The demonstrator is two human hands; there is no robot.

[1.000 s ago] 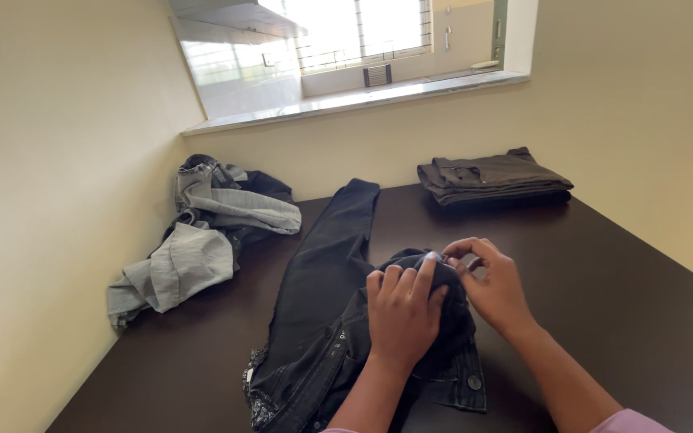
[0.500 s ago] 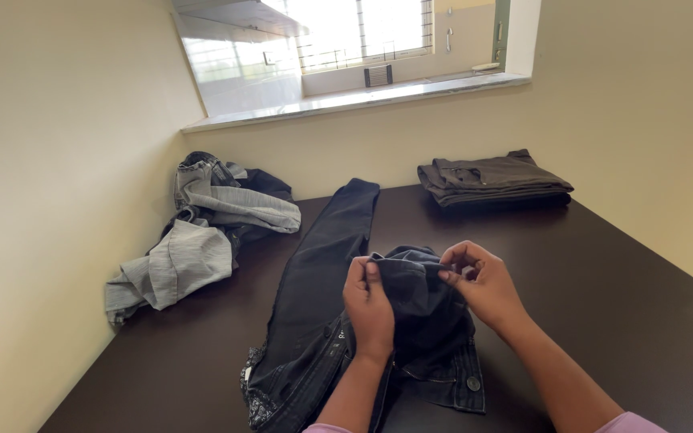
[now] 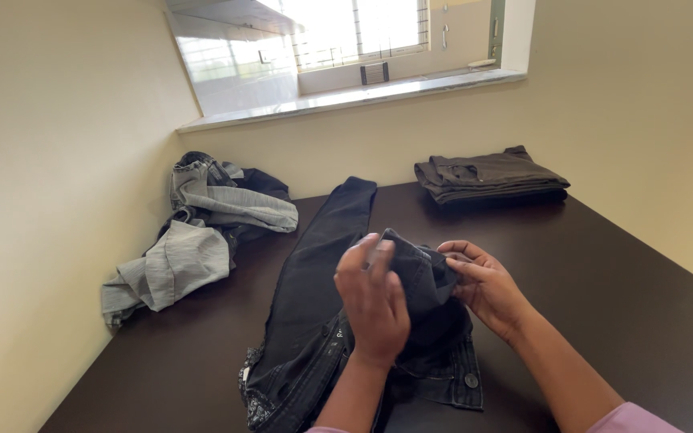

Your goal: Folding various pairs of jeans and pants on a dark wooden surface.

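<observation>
A pair of black jeans [image 3: 314, 273] lies on the dark table [image 3: 619, 297], one leg stretched toward the far wall, the waistband with a button near me. My left hand [image 3: 372, 301] and my right hand [image 3: 487, 285] both grip a bunched, lifted fold of the jeans' other leg [image 3: 420, 273] above the waist area. The fold is raised off the table between my hands. My left hand covers part of the fabric.
A heap of light grey jeans [image 3: 194, 232] sits at the table's left by the wall. A folded stack of dark trousers [image 3: 487, 176] rests at the far right. A window ledge [image 3: 354, 96] runs above the table's far edge.
My left hand lifted off the flat fabric and took hold of the fold. Both hands have raised the bunched leg higher and toward me.
</observation>
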